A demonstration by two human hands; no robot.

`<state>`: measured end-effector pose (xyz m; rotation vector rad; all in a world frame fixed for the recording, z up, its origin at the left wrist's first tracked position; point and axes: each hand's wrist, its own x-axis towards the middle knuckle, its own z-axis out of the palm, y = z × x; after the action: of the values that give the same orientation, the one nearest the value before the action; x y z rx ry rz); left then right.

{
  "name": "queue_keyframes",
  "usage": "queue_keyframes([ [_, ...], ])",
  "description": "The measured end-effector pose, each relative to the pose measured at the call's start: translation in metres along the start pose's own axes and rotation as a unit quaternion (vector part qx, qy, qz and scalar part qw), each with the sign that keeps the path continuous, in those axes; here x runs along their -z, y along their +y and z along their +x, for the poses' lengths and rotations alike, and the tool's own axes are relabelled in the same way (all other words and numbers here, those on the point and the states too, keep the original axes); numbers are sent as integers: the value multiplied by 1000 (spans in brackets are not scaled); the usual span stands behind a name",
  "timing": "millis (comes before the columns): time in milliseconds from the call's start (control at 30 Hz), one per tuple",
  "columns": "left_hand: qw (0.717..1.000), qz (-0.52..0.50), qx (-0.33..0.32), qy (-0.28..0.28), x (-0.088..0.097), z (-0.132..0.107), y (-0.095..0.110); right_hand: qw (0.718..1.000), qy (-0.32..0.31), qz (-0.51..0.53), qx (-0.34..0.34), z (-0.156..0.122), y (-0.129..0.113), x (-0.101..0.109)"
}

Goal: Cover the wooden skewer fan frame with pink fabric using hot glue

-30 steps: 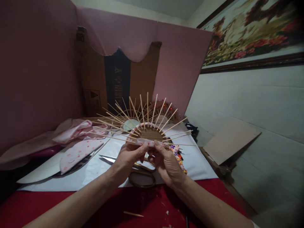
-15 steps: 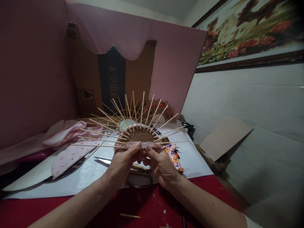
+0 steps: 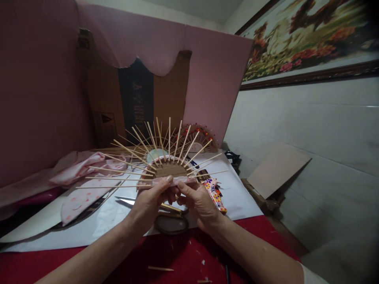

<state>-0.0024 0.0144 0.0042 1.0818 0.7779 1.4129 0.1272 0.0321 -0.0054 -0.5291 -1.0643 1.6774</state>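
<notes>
Between my hands is a half-round cardboard piece [image 3: 170, 170], its rim wrapped in pale pink cloth, with several thin wooden sticks [image 3: 169, 138] fanning out from it. My left hand [image 3: 151, 201] is closed on the straight near edge, thumb on top of the cloth strip. My right hand [image 3: 199, 203] pinches the same edge just to the right, its thumb close to the left one. The fingers beneath are partly hidden. Under my hands, scissors [image 3: 173, 223] with dark handles lie on the white sheet, blades pointing left.
Spotted pink cloth [image 3: 84, 197] lies at the left. A flower-patterned item [image 3: 217, 197] rests right of my hands. Behind stands another stick-fan piece with red dots [image 3: 197, 138] before a pink-covered cardboard box [image 3: 213, 79]. A loose stick [image 3: 160, 269] lies on the red cloth [image 3: 251, 232].
The fan piece has tilted slightly, its left sticks lower and its right sticks shifted left. Both hands keep their grip. The whole view has shifted a little.
</notes>
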Motion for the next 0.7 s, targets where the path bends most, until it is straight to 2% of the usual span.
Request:
queue_keyframes([
  [67, 1000, 5, -16, 21, 3, 3, 4, 1000, -5, -28, 3, 2, 0, 3],
  [167, 996, 6, -58, 64, 10, 10, 11, 993, 19, -112, 22, 8, -2, 12],
  [333, 990, -4, -88, 107, 19, 21, 18, 954, 75, -269, 113, 26, -27, 34],
  [367, 990, 1, -86, 108, 19, 21, 18, 937, 100, -309, 133, 29, -36, 40],
  [400, 991, 8, -82, 106, 19, 21, 18, 907, 127, -372, 152, 31, -46, 46],
  [433, 992, 13, -78, 102, 19, 21, 18, 865, 138, -459, 148, 32, -56, 54],
  [533, 994, 18, -64, 91, 18, 20, 18, 814, 147, -551, 110, 20, -78, 75],
  [600, 994, 12, -63, 90, 18, 19, 18, 783, 150, -599, 79, 4, -81, 83],
  [700, 994, 0, -63, 91, 18, 19, 19, 737, 160, -655, 48, -21, -71, 85],
])
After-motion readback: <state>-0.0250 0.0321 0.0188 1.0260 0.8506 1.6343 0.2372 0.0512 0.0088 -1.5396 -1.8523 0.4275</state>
